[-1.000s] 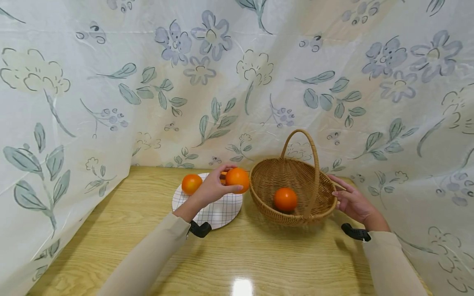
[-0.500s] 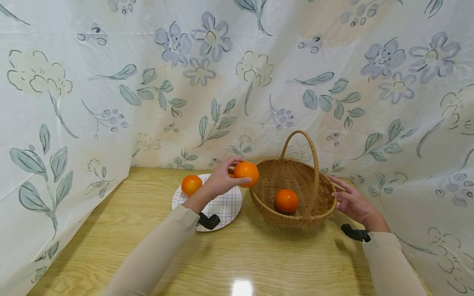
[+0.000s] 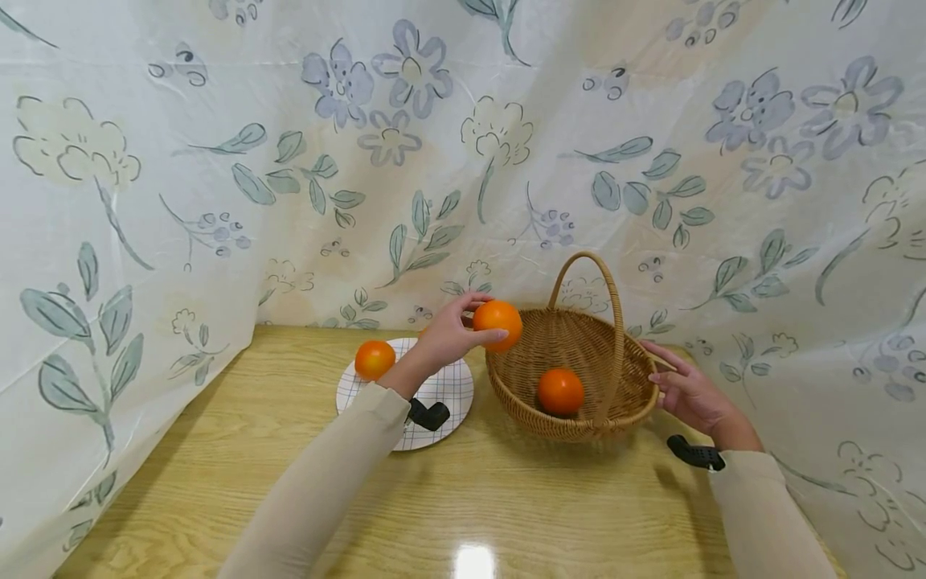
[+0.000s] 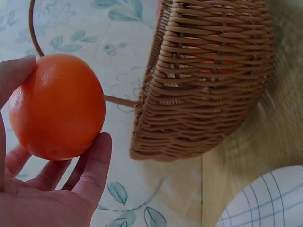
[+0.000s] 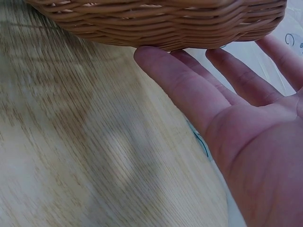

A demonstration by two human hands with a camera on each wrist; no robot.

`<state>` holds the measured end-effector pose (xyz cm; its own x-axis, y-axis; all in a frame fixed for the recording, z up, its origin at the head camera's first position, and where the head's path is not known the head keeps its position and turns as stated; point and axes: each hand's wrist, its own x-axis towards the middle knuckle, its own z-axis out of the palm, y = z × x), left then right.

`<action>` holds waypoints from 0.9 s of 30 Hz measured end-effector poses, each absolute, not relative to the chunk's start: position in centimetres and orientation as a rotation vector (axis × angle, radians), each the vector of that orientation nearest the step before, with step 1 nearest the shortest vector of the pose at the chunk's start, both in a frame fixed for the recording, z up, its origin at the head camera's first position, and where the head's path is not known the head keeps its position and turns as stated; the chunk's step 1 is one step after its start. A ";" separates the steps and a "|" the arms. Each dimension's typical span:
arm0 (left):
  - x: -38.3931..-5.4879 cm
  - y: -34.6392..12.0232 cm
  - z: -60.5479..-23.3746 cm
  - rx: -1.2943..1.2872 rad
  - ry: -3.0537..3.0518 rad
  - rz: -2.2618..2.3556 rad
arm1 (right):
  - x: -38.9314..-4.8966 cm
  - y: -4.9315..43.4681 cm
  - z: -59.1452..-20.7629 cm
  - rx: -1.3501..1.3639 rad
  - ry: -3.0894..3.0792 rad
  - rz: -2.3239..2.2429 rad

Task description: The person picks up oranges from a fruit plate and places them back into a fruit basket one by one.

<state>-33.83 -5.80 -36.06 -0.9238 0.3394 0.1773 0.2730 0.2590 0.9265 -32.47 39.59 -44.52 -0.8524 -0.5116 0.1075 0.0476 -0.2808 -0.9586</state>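
My left hand (image 3: 450, 331) grips a round, glossy orange fruit (image 3: 498, 325) between thumb and fingers, raised at the left rim of a wicker basket (image 3: 517, 406). Thumb and fingertips lie around the fruit in the left wrist view, with the basket's woven side (image 4: 203, 104) beside it. A second, redder fruit (image 3: 560, 392) sits inside the basket. My right hand (image 3: 694, 400) touches the basket's right side; in the right wrist view its extended fingers (image 5: 184, 90) meet the wickerwork with their tips. Another orange fruit (image 3: 374, 359) rests on a checked white plate (image 3: 452, 394), partly hidden by my left arm.
A tall wicker handle (image 3: 615, 297) arches over the basket. Floral cloth (image 3: 463, 161) hangs behind and along both sides of the wooden table (image 3: 542, 507). Behind my left hand shows an orange sliver near the plate's far edge.
My left hand has carried its fruit rightward and upward from over the plate to the basket's left rim. My right hand stays at the basket's right side.
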 end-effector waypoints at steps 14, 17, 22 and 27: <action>-34.7 -3.0 -35.2 0.620 2.393 1.816 | -32.5 39.5 -44.4 -0.569 1.620 -2.182; -34.8 -2.6 -35.1 0.612 2.386 1.834 | -32.5 39.5 -44.4 -0.564 1.621 -2.184; -35.1 -1.8 -34.9 0.604 2.371 1.856 | -32.6 39.5 -44.3 -0.565 1.629 -2.185; -35.6 -1.0 -35.2 0.590 2.338 1.886 | -32.5 39.4 -44.2 -0.559 1.646 -2.175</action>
